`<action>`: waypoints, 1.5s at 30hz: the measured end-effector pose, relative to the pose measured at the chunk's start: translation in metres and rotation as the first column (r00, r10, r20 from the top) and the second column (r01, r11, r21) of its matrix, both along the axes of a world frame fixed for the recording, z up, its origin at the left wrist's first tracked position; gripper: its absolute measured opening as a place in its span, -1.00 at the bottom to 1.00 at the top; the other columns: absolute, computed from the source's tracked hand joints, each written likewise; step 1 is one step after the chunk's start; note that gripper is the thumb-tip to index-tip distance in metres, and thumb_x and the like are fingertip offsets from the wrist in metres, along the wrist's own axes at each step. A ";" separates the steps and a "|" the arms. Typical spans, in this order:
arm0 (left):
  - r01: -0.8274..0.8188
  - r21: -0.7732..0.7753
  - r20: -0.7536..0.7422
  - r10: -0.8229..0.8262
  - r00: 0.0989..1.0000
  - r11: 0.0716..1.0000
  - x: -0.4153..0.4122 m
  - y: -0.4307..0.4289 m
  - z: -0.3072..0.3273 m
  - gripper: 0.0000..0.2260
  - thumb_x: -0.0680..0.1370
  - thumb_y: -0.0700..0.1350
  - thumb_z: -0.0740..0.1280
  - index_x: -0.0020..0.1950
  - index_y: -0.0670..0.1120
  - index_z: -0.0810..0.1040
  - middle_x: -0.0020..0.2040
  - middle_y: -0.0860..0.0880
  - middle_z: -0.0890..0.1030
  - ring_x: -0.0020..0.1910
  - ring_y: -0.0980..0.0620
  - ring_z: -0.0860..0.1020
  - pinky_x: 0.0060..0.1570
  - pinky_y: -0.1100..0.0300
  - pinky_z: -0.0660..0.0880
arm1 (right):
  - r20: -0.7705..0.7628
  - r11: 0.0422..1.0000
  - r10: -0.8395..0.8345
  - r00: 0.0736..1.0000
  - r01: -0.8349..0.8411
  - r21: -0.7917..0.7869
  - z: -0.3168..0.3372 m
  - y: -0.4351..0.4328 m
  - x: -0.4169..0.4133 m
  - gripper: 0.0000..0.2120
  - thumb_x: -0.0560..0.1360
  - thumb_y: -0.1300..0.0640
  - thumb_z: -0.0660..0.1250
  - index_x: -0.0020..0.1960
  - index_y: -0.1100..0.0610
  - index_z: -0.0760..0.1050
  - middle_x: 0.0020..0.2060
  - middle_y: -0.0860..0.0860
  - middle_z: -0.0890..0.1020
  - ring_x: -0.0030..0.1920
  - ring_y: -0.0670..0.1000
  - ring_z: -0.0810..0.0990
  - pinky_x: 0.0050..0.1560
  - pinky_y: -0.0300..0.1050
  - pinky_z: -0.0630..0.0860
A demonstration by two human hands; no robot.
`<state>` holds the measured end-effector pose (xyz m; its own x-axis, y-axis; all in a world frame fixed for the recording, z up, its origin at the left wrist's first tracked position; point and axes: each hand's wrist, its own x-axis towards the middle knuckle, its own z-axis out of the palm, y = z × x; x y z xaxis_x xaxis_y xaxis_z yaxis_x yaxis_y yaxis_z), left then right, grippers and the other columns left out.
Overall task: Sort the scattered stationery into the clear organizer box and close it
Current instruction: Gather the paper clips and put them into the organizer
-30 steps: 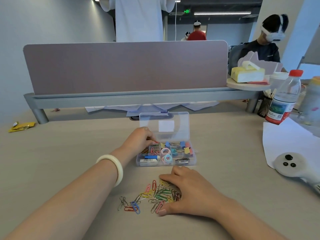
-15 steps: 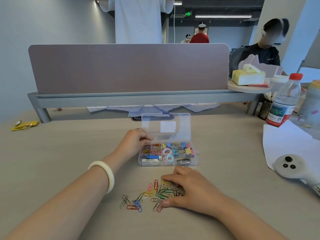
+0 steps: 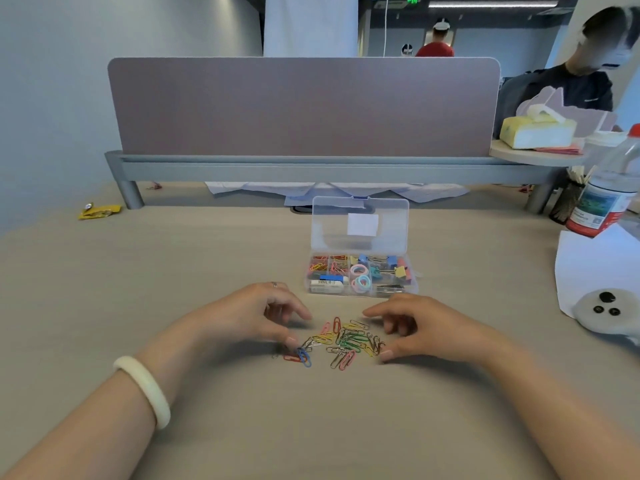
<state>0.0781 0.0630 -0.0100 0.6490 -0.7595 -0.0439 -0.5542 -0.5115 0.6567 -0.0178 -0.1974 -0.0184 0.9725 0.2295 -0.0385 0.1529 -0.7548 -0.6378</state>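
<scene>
Flanking the loose pile of coloured wire paper clips (image 3: 343,342) on the beige surface (image 3: 207,410), the left hand (image 3: 256,317) sits at its 9 o'clock and the right hand (image 3: 426,327) at 3 o'clock. Both grips are loosely curled, pinching nothing, thumbs low beside the clips. The clear plastic organizer box (image 3: 360,287) stands near at 12 o'clock, hinged lid (image 3: 332,223) upright. Sweeping inward from both sides, then lifting a bunch over the front wall into the clip compartment at the box's 10 o'clock, should work best.
</scene>
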 end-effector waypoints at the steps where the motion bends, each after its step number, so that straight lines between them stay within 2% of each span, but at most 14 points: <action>1: -0.001 0.026 -0.014 0.001 1.000 1.000 0.000 0.005 -0.001 -0.72 0.26 -0.07 0.54 -0.06 0.08 0.62 -0.25 0.07 0.45 -0.26 0.15 0.40 -0.22 0.27 0.34 | -0.023 1.000 -0.002 1.000 0.002 -0.007 0.001 -0.003 0.000 -0.46 0.27 0.01 0.52 0.22 -0.10 0.47 -0.21 -0.15 0.45 -0.25 -0.24 0.41 -0.15 -0.42 0.39; 3: -0.007 0.042 -0.075 0.010 0.997 0.999 -0.002 0.011 -0.005 -0.74 0.26 -0.07 0.55 -0.10 0.07 0.61 -0.33 0.10 0.46 -0.32 0.13 0.37 -0.28 0.21 0.30 | -0.032 1.000 -0.012 0.999 0.011 -0.016 -0.001 -0.005 0.001 -0.49 0.27 0.02 0.53 0.19 -0.10 0.49 -0.25 -0.14 0.44 -0.30 -0.23 0.39 -0.20 -0.39 0.37; 5: -0.018 0.013 -0.110 0.019 0.994 1.000 -0.006 0.009 -0.010 -0.78 0.27 -0.08 0.54 -0.16 0.06 0.60 -0.41 0.13 0.46 -0.37 0.17 0.34 -0.34 0.24 0.26 | -0.007 1.000 -0.016 1.000 0.016 0.001 -0.004 -0.002 0.001 -0.55 0.28 0.03 0.53 0.14 -0.10 0.52 -0.29 -0.13 0.46 -0.33 -0.23 0.40 -0.24 -0.41 0.35; 9: -0.089 -0.097 -0.005 0.089 0.996 0.991 -0.014 -0.013 -0.019 -0.88 0.33 -0.13 0.50 -0.25 0.02 0.58 -0.51 0.15 0.45 -0.45 0.17 0.33 -0.43 0.35 0.24 | 0.095 1.000 -0.009 0.995 0.007 0.015 -0.009 0.015 0.002 -0.67 0.33 0.10 0.49 0.09 -0.01 0.58 -0.26 -0.12 0.52 -0.26 -0.22 0.47 -0.18 -0.41 0.40; 12: -0.096 -0.156 0.083 0.110 0.990 0.983 -0.018 -0.025 -0.023 -0.91 0.34 -0.11 0.49 -0.22 -0.03 0.61 -0.43 0.08 0.47 -0.42 0.16 0.39 -0.38 0.30 0.31 | 0.140 1.000 -0.022 0.990 0.020 0.017 -0.010 0.021 0.003 -0.67 0.36 0.08 0.46 0.12 0.02 0.56 -0.19 -0.09 0.55 -0.21 -0.15 0.48 -0.13 -0.32 0.42; 15: -0.073 -0.142 0.093 0.087 0.992 0.987 -0.018 -0.019 -0.023 -0.67 0.24 0.06 0.54 -0.05 0.02 0.61 -0.29 0.09 0.47 -0.32 0.18 0.42 -0.29 0.35 0.36 | 0.085 1.000 -0.023 0.996 0.024 -0.010 -0.008 0.017 0.001 -0.44 0.31 -0.08 0.47 0.27 -0.01 0.44 -0.15 -0.13 0.47 -0.18 -0.19 0.43 -0.06 -0.33 0.40; 18: -0.041 0.022 0.225 0.035 0.974 0.999 -0.017 -0.013 -0.024 -0.26 0.07 0.41 0.40 0.18 0.12 0.50 -0.18 0.20 0.39 -0.12 0.24 0.40 -0.09 0.41 0.37 | 0.112 0.956 0.033 0.993 0.002 -0.294 -0.009 0.022 -0.002 -0.19 0.20 -0.33 0.41 0.37 -0.11 0.27 -0.06 -0.14 0.39 0.02 -0.14 0.38 0.12 -0.22 0.37; 20: -0.016 0.057 0.298 -0.001 0.955 0.998 -0.019 -0.016 -0.027 -0.19 0.07 0.47 0.31 0.24 0.13 0.45 -0.16 0.23 0.35 -0.08 0.24 0.35 -0.04 0.44 0.33 | 0.177 0.941 0.059 0.982 0.004 -0.337 -0.013 0.030 -0.001 -0.20 0.20 -0.38 0.37 0.37 -0.14 0.27 -0.06 -0.14 0.38 0.03 -0.11 0.36 0.14 -0.16 0.38; 22: 0.007 0.004 0.310 -0.008 0.951 1.000 -0.021 -0.023 -0.029 -0.30 0.14 0.40 0.37 0.21 0.12 0.49 -0.18 0.23 0.33 -0.11 0.26 0.34 -0.10 0.49 0.29 | 0.236 0.965 0.065 0.970 -0.001 -0.261 -0.016 0.035 0.001 -0.32 0.25 -0.33 0.38 0.32 -0.17 0.35 -0.15 -0.13 0.38 -0.05 -0.11 0.38 0.05 -0.13 0.42; 25: 0.017 -0.079 0.301 0.008 0.954 0.997 -0.025 -0.028 -0.028 -0.60 0.31 0.15 0.46 0.10 0.06 0.58 -0.18 0.21 0.36 -0.12 0.26 0.38 -0.15 0.48 0.31 | 0.272 0.987 0.038 0.961 0.007 -0.160 -0.019 0.037 0.003 -0.53 0.32 -0.22 0.40 0.21 -0.18 0.47 -0.23 -0.16 0.38 -0.16 -0.15 0.41 -0.09 -0.18 0.41; 29: 0.005 -0.129 0.281 0.031 0.959 0.992 -0.030 -0.032 -0.027 -0.80 0.37 -0.02 0.46 -0.04 -0.02 0.62 -0.19 0.17 0.41 -0.13 0.15 0.45 -0.14 0.33 0.40 | 0.274 0.994 0.020 0.961 0.010 -0.109 -0.019 0.039 0.003 -0.73 0.37 -0.10 0.40 0.06 -0.12 0.57 -0.25 -0.17 0.42 -0.19 -0.18 0.44 -0.08 -0.15 0.45; 33: 0.005 -0.119 0.307 0.032 0.951 0.993 -0.031 -0.033 -0.026 -0.86 0.41 -0.04 0.42 -0.07 -0.04 0.61 -0.20 0.16 0.41 -0.21 0.20 0.43 -0.18 0.36 0.35 | 0.298 0.972 0.060 0.953 0.012 -0.235 -0.014 0.042 0.002 -0.77 0.46 -0.09 0.30 0.05 -0.04 0.56 -0.16 -0.08 0.53 -0.08 -0.07 0.50 -0.07 -0.09 0.46; 37: 0.032 -0.068 0.411 -0.002 0.912 0.997 -0.033 -0.035 -0.026 -0.86 0.46 -0.04 0.34 -0.04 -0.05 0.59 -0.17 0.10 0.42 -0.18 0.21 0.37 -0.16 0.36 0.29 | 0.358 0.940 0.087 0.930 0.042 -0.339 -0.011 0.045 0.001 -0.76 0.50 -0.08 0.24 0.06 0.02 0.54 -0.10 -0.02 0.56 -0.03 -0.02 0.51 -0.14 -0.11 0.37; 45: -0.011 -0.066 0.444 0.039 0.895 0.998 -0.034 -0.038 -0.027 -0.87 0.47 -0.08 0.32 -0.05 -0.08 0.59 -0.17 0.06 0.43 -0.09 0.06 0.48 -0.16 0.33 0.27 | 0.303 0.973 -0.022 0.953 0.090 -0.213 -0.012 0.035 -0.002 -0.88 0.42 0.00 0.35 -0.09 0.02 0.57 -0.40 -0.16 0.40 -0.35 -0.14 0.40 -0.24 -0.18 0.39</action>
